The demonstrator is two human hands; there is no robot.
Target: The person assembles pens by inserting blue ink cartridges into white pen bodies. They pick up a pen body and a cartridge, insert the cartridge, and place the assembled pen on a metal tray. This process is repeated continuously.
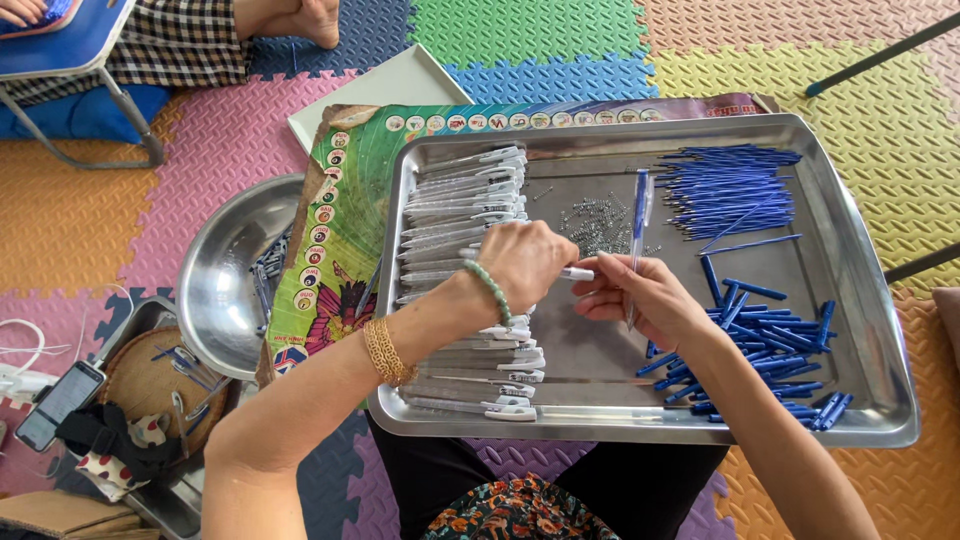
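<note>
Colourful foam puzzle mats cover the floor, and over the person's lap sits a steel tray (870,330) carrying pen parts. Along the tray's left edge runs one long overlapping row of clear pen barrels (470,200) with white clips, too many and too tightly stacked to count. Near the far right corner lies one bundle of thin blue refills (730,190), also past counting, with a couple of strays beside it. At the near right corner is one loose heap of blue caps (775,340). One scatter of tiny metal springs (595,225) sits at the middle of the far edge.

The left hand (522,262), wearing a green bead bracelet and a gold bangle, reaches across from the left, palm down, fingers curled shut around a white-tipped barrel end (578,273) above the row. The right hand (645,298) meets it at the tray's centre, fingers pinched closed on one upright blue pen (640,215) whose top points to the far edge.

Off the tray's left edge stands one round steel bowl (225,290) holding a few parts, and one phone (60,405) lies on the floor beyond it.
</note>
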